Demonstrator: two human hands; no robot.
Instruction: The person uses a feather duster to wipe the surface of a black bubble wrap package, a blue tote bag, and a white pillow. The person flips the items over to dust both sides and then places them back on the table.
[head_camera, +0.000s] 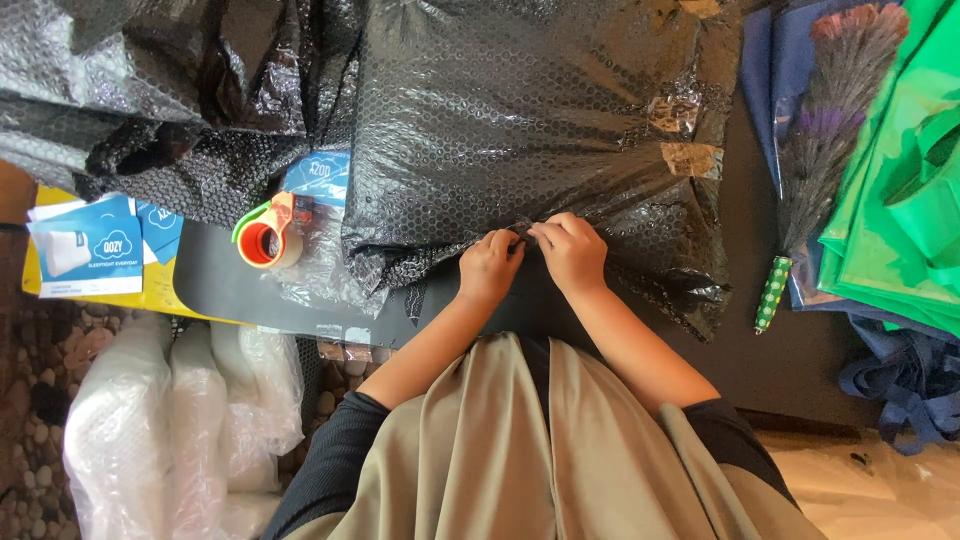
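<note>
Nearest, the left hand (490, 265) and right hand (572, 250) meet fingertip to fingertip, both closed in a pinch on the near edge of the black bubble-wrap parcel (530, 120), gathering its loose film; the parcel lies on the dark surface (230, 285); left of it, within reach, sits an orange tape dispenser (268, 235); farther right, a feather duster (830, 130) beside green bags (900, 180)
</note>
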